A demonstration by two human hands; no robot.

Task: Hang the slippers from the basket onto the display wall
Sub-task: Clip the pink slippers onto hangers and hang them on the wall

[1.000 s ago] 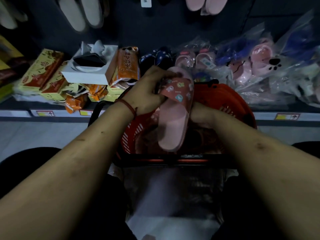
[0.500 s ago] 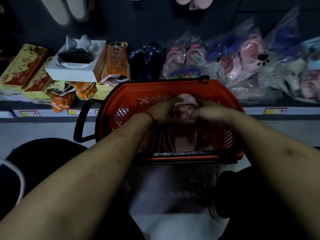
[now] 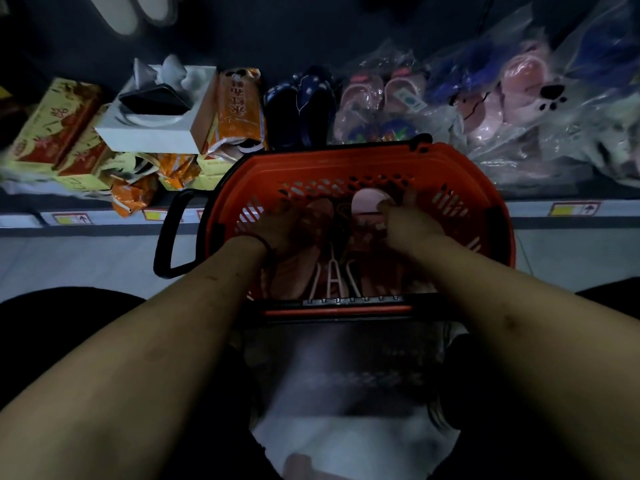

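A red basket (image 3: 346, 161) with black handles stands in front of me on the floor. Both my hands are down inside it. My left hand (image 3: 287, 226) holds a pink slipper (image 3: 298, 271) on the basket's left side. My right hand (image 3: 408, 220) grips the toe of a second pink slipper (image 3: 367, 200), thumb on top. Between the two slippers lie pale plastic hangers (image 3: 332, 275). The dark display wall (image 3: 311, 29) rises behind the shelf, with a light pair of slippers (image 3: 138, 12) hanging at its top left.
A low shelf runs behind the basket. It carries yellow and orange packets (image 3: 62, 126), a white box (image 3: 156, 123), dark blue slippers (image 3: 301, 105) and bagged pink and blue slippers (image 3: 485, 105). My knees flank the basket.
One second ago both hands held a pink patterned slipper above the basket. They have since dropped into the basket and moved apart, each on one slipper.
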